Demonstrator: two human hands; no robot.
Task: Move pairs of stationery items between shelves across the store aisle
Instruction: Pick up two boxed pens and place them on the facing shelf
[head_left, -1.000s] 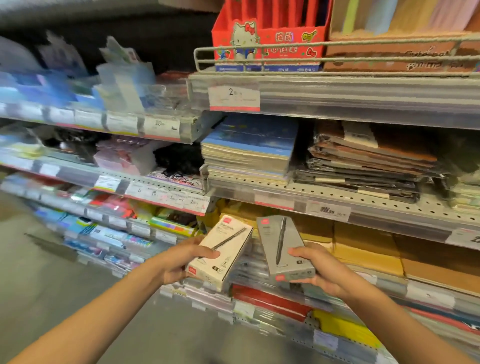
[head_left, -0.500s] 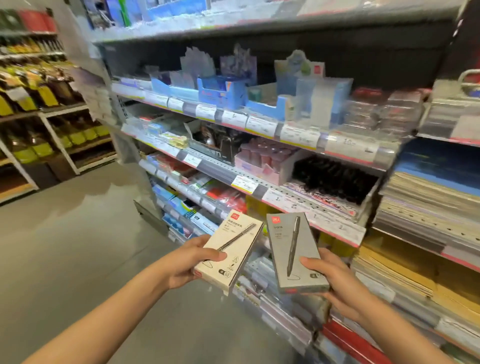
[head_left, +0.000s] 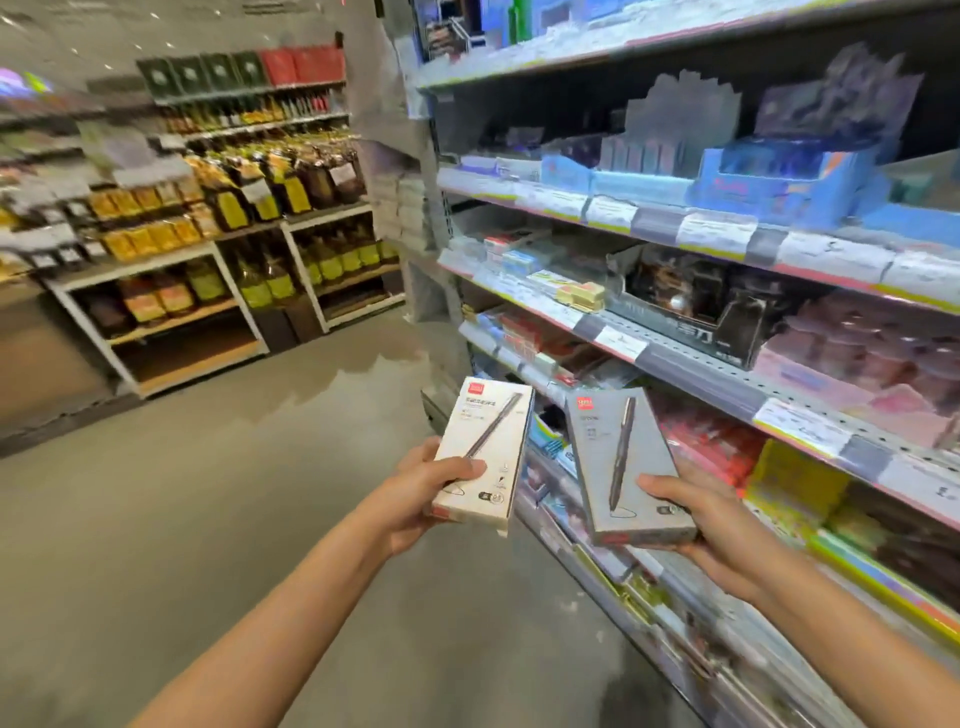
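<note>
White box (head_left: 483, 449) in left hand (head_left: 415, 496), low centre of frame; thumb across its lower front, fingers wrapped behind, grip closed on the box. Pen printed along the face, red tag at top corner. Grey box (head_left: 626, 467) in right hand (head_left: 701, 525), just right of the white one, the two near each other but not touching; thumb pressed on the lower front, fingers under the bottom end, grip closed. Same pen print, same red tag. Both boxes held up on end, tilted slightly, faces toward the camera. Both forearms bare, reaching in from the bottom edge. Stationery shelves (head_left: 701, 364) run down the right side of frame, several tiers with price labels on the edges; blue display trays upper right, a dark tray (head_left: 691, 306) at mid height, red and yellow packs lower down, much of it blurred. Grey floor (head_left: 234, 493) fills the lower left, shiny. Upper left of frame: a white rack (head_left: 171, 306) of dark bottles with yellow labels, well apart from the hands.
</note>
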